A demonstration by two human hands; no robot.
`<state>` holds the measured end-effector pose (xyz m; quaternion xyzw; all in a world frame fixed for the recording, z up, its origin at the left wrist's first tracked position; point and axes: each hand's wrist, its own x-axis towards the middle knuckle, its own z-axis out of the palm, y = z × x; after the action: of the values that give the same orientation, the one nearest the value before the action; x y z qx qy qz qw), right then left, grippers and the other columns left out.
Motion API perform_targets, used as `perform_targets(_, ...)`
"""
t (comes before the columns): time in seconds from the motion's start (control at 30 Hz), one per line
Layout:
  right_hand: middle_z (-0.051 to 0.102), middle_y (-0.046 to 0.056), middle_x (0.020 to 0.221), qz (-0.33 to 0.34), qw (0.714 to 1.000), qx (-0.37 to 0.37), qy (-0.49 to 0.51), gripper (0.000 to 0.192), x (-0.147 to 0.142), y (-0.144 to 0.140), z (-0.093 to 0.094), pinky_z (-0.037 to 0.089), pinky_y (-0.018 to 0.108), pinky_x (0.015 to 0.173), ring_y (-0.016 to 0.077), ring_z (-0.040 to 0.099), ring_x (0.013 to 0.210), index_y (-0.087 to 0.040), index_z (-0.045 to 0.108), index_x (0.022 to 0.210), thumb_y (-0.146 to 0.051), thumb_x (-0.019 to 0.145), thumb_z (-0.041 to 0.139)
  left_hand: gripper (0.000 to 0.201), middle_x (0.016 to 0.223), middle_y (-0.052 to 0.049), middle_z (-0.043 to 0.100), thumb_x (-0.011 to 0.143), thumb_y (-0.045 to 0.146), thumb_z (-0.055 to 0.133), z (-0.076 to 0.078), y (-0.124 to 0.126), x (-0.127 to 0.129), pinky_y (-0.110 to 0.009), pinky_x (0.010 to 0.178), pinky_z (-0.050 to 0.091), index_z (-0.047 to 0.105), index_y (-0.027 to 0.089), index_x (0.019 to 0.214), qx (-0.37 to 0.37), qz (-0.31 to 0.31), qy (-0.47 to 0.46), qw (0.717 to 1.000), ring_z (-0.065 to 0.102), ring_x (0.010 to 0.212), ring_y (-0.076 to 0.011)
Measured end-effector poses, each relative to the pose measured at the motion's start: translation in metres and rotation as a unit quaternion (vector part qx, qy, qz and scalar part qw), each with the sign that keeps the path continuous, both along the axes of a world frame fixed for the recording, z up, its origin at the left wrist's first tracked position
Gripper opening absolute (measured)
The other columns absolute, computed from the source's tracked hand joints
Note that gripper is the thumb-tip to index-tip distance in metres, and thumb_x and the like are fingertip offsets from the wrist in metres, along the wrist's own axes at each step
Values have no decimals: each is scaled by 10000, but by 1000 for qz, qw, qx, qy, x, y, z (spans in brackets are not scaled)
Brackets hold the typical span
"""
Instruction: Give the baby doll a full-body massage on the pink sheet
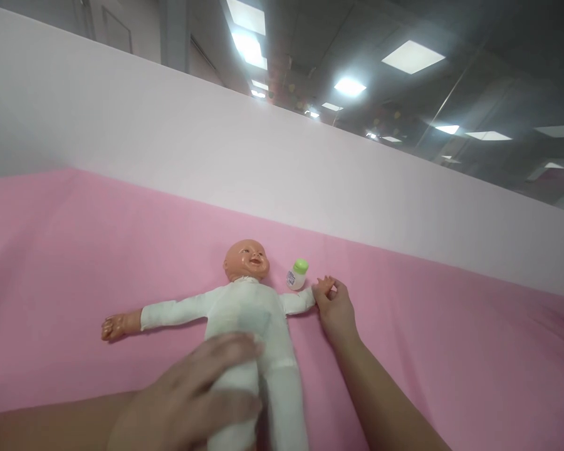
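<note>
A baby doll (249, 313) with a hard plastic head and a white cloth body lies on its back, arms spread out to the sides. My right hand (337, 313) is closed around the doll's small hand at the right, thumb and fingers pinching it. Over the doll's lower belly and thigh is my left hand (197, 388), slightly blurred, its fingers stretched out and apart. Whether it touches the cloth I cannot tell. A small white bottle (296, 275) with a green cap stands beside the doll's head, close to my right hand.
Pink cloth (427, 326) covers the surface under the doll, with some creases at the right. A low white wall (282, 169) runs along the back. Above it, a dark glassy area shows bright ceiling lights. Something small and blurred appears at the far right edge.
</note>
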<state>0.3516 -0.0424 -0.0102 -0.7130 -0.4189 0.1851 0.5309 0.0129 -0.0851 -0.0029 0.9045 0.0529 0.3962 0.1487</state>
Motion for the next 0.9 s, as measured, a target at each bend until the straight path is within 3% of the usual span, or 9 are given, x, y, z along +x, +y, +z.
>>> perform_targets(0.07,724,120,1223,31,998,61,10,657,-15,-5,4,592,357,852,253,717,1053,-210,478,1348,-496,811,723,434,1631,-132,315,978,299,511,-2,11,-2,-547,1138,429,464,287,1410,-36,36,10,999,370,1475,-359)
perform_targets(0.2,753,69,1003,110,985,80,-107,505,-49,-18,7,575,371,740,236,698,833,-218,570,1250,-448,829,730,485,1638,-126,261,955,159,526,0,32,-1,-579,1165,377,462,299,1415,-127,92,32,987,306,1507,-361)
perform_targets(0.33,736,74,1150,205,907,113,-351,362,-65,-26,6,524,463,898,271,632,971,-257,660,1261,-381,921,649,448,1663,-107,187,944,227,587,-1,43,2,-583,1169,366,514,305,1379,-216,90,62,970,265,1521,-380)
perform_targets(0.4,702,77,1270,225,874,134,-409,370,-65,-26,5,487,505,983,294,595,1088,-265,656,1306,-372,954,616,463,1662,-96,184,930,227,604,-1,46,3,-595,1181,340,517,314,1376,-215,65,69,972,250,1525,-377)
perform_targets(0.47,680,80,1316,234,863,138,-426,384,-64,-25,4,463,525,1034,305,563,1179,-268,643,1341,-368,973,592,479,1648,-92,212,916,208,615,1,49,4,-595,1188,328,514,318,1371,-200,32,68,977,267,1519,-365)
perform_targets(0.6,666,79,1339,274,874,129,-379,413,-64,-23,5,449,502,1080,281,569,1239,-265,604,1389,-352,988,563,434,1610,-125,284,921,206,616,4,53,6,-575,1168,369,507,278,1335,-172,-16,50,984,334,1487,-350)
perform_targets(0.7,694,60,1291,276,905,111,-303,381,-65,-24,9,466,483,1066,277,612,1204,-290,655,1310,-362,937,628,441,1610,-155,280,932,200,589,0,53,4,-578,1151,390,468,256,1352,-145,-5,50,988,329,1492,-349)
perform_targets(0.8,739,63,1167,239,957,78,-142,349,-58,-23,12,539,443,964,276,676,1067,-261,714,1168,-420,857,716,469,1608,-167,286,924,158,543,2,44,0,-537,1140,420,436,246,1372,-101,14,41,994,331,1497,-333)
perform_targets(0.9,753,81,1088,180,979,93,20,407,-39,-17,13,579,404,880,267,705,976,-204,695,1118,-493,834,735,469,1588,-173,333,893,165,546,15,24,-4,-455,1122,462,453,219,1349,-42,-22,46,998,351,1489,-323)
